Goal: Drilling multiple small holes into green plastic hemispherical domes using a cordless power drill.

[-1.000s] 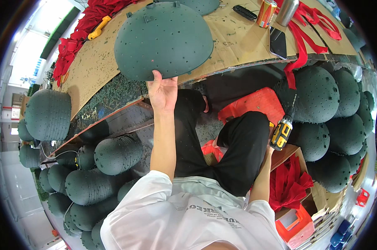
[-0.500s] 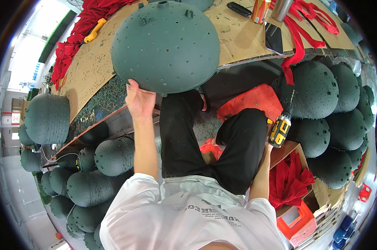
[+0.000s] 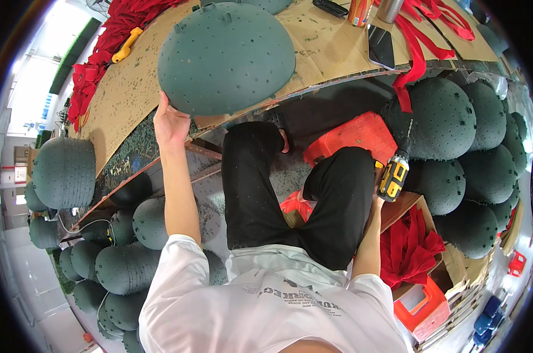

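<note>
Our left hand (image 3: 171, 125) grips the lower rim of a large dark green foam dome (image 3: 225, 56), which rests on the cardboard-covered counter (image 3: 331, 50) and overhangs its near edge. Our right hand (image 3: 377, 203) is mostly hidden behind our knee, though it appears closed on the grip of a yellow-and-black cordless drill (image 3: 394, 172) held low beside the leg. Under the counter sits an orange plastic crate (image 3: 354, 134), and to our right a red box (image 3: 422, 306) stands below a heap of red ribbon (image 3: 410, 247). Farther back on the counter we see an orange can (image 3: 360, 12), a metal cup (image 3: 389, 9), a dark phone (image 3: 381, 47) and red ribbons (image 3: 416, 53). More green foam spheres (image 3: 449, 123) pile up on both sides.
</note>
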The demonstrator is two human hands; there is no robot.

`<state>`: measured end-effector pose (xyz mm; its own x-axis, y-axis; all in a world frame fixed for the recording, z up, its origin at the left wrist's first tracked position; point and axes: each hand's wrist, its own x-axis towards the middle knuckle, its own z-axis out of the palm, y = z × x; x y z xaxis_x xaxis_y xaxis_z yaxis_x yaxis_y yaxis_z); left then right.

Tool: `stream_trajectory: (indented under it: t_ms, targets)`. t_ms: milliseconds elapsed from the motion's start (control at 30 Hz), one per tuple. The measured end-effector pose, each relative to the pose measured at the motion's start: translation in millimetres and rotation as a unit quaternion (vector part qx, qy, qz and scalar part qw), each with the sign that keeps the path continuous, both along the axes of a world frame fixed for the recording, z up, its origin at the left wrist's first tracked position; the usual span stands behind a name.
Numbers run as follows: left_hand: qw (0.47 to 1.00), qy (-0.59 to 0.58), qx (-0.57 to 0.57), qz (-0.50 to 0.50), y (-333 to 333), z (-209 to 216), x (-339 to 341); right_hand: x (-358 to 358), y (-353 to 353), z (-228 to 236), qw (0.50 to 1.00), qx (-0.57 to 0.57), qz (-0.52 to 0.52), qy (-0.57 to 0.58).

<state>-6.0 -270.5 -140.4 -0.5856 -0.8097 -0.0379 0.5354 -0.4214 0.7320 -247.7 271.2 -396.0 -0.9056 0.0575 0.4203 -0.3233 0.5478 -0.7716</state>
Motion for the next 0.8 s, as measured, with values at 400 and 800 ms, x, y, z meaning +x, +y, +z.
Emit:
stream_trajectory:
  t_ms: [400, 800]
  targets:
    - [0.999, -0.014, 0.036, -0.005, -0.1, 2.3, -2.5, 5.2, 2.5, 2.9, 1.0, 0.003, 0.003, -0.014]
    - [0.998, -0.033, 0.036, 0.037, 24.1, 18.3, -15.8, 12.1, -0.9, 1.0, 0.999, 0.001, 0.007, -0.036]
